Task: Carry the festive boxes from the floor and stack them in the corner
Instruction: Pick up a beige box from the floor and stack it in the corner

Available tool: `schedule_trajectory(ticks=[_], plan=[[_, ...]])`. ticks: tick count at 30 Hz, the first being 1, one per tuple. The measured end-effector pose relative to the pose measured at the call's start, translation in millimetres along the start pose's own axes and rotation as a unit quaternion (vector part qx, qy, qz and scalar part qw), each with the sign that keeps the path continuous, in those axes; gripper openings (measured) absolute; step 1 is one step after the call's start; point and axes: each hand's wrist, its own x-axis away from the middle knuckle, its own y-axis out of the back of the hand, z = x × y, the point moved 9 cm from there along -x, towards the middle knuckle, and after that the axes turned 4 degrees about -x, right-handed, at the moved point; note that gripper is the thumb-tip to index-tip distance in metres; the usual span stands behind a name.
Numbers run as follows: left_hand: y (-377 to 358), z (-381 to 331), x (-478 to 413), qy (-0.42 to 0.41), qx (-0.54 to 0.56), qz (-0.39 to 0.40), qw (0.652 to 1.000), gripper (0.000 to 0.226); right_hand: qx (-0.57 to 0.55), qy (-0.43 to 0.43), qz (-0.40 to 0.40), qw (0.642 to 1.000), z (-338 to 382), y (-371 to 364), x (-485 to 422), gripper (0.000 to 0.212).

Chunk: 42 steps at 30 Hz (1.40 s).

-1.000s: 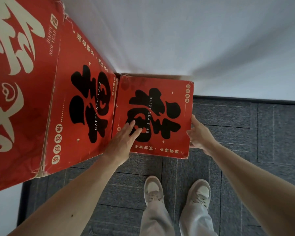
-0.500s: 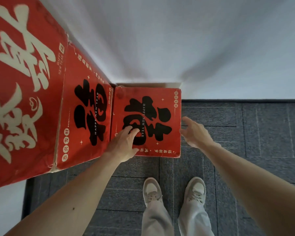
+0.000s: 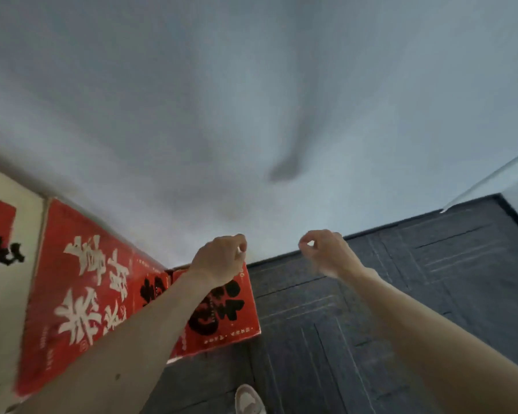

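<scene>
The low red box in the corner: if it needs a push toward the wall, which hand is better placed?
Probably the left. The left hand is over the low red box, empty; the right hand, also empty, is over the carpet beside it.

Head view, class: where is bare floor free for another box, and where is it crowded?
Free: the grey carpet right of the small red box, running along the foot of the wall. Crowded: the left, where the taller red boxes stand side by side against the wall.
</scene>
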Motion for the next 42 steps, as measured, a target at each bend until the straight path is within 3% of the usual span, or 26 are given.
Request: schedule_trajectory(ticks=[5,9,19,25,30,42], plan=[[111,-131,24,-0.082,-0.030,-0.056,0.995,0.009,-0.009,-0.004,-0.112,0.994,3,165,103,0.022],[159,-259,66,-0.162,-0.057,-0.089,0.981,0.008,-0.017,-0.029,-0.187,0.982,-33,268,214,0.019],[142,-610,255,-0.380,-0.084,-0.123,0.913,0.009,-0.049,-0.126,-0.385,0.913,-191,422,588,0.016],[61,-787,403,-0.518,-0.067,-0.093,0.848,0.010,-0.065,-0.215,-0.498,0.837,-295,435,815,0.018],[-30,-913,521,-0.617,-0.074,-0.034,0.782,0.010,-0.101,-0.307,-0.574,0.753,-380,395,990,0.018],[-277,-1160,881,-0.819,-0.033,0.127,0.558,0.011,-0.120,-0.532,-0.647,0.532,-526,257,1359,0.024]])
